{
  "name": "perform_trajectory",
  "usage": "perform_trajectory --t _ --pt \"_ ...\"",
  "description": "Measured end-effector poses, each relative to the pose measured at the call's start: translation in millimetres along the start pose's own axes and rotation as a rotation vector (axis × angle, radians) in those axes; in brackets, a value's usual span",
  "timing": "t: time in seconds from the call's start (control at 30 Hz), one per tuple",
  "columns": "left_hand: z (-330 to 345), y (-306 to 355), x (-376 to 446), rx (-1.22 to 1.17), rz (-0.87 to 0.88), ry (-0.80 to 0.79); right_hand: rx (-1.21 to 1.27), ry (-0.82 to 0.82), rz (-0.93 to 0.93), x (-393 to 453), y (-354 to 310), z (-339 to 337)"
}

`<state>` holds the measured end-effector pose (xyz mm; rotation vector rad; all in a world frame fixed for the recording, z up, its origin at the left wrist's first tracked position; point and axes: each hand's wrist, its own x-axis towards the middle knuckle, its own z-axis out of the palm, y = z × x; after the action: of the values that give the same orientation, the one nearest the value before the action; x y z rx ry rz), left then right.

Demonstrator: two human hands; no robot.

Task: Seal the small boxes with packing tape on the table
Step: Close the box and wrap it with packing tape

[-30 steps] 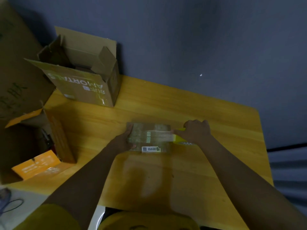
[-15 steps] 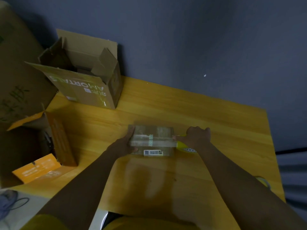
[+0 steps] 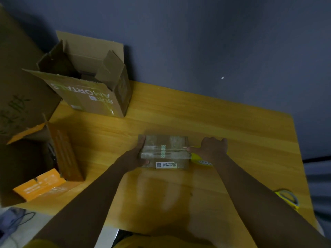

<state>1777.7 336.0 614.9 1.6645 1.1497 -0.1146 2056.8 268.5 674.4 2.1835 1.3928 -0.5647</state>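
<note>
Nearest the person, just this side of the small box (image 3: pixel 163 151), the bare tabletop (image 3: pixel 179 203) carries only the two forearms reaching forward. Well to the right of the box, at the tabletop's near right edge, lies a spare tape roll (image 3: pixel 287 197) with a yellow rim.

The small box sits at the middle of the tabletop, flaps closed, a white barcode label (image 3: pixel 165 165) on its near side face and a shiny strip of tape already along its top. The left hand (image 3: pixel 137 157) clamps the box's left end, thumb on the near face and fingers over the top edge. The right hand (image 3: pixel 212 149) is curled around a yellow tape dispenser (image 3: pixel 200 159) just off the box's right end, with a taut run of tape (image 3: pixel 180 149) stretching from the top of the box to that hand.

The step in hand looks like finishing the strip over the right end. To do it well, I would keep the left hand pinning the box so it cannot slide, keep the tape low and taut, fold it down over the right edge, then tear cleanly and press the end flat.

Beyond the box to its far left stands a large open carton (image 3: pixel 89 86); nearer left, an orange box (image 3: pixel 39 185) overhangs the tabletop.
</note>
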Motion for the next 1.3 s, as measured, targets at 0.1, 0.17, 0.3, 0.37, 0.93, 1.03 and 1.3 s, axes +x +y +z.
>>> perform_trajectory --t 0.1,0.17,0.3,0.37,0.93,1.03,1.3 --pt "-0.2 0.3 -0.8 0.004 -0.002 -0.003 0.002 -0.006 0.002 -0.7 -0.6 -1.7" --pt "-0.4 0.6 -0.6 -0.003 -0.002 -0.007 0.001 0.002 0.002 -1.1 0.3 -1.8" --pt "-0.6 -0.2 -0.6 -0.016 -0.013 -0.013 -0.005 -0.008 0.005 0.4 -1.0 -1.3" --pt "-0.3 -0.5 -0.4 -0.016 -0.013 -0.014 -0.021 -0.004 0.005 1.6 -2.4 -2.5" --pt "7.5 11.7 -5.2 0.311 -0.113 0.148 -0.036 -0.037 0.041 0.1 -12.1 -8.2" --pt "21.2 17.1 -11.2 0.603 -0.091 0.248 -0.034 -0.036 0.033 -0.7 -12.1 -8.0" --pt "71.8 26.4 -2.9 0.477 -0.148 0.444 -0.039 -0.043 0.010 4.2 -11.2 -6.0"
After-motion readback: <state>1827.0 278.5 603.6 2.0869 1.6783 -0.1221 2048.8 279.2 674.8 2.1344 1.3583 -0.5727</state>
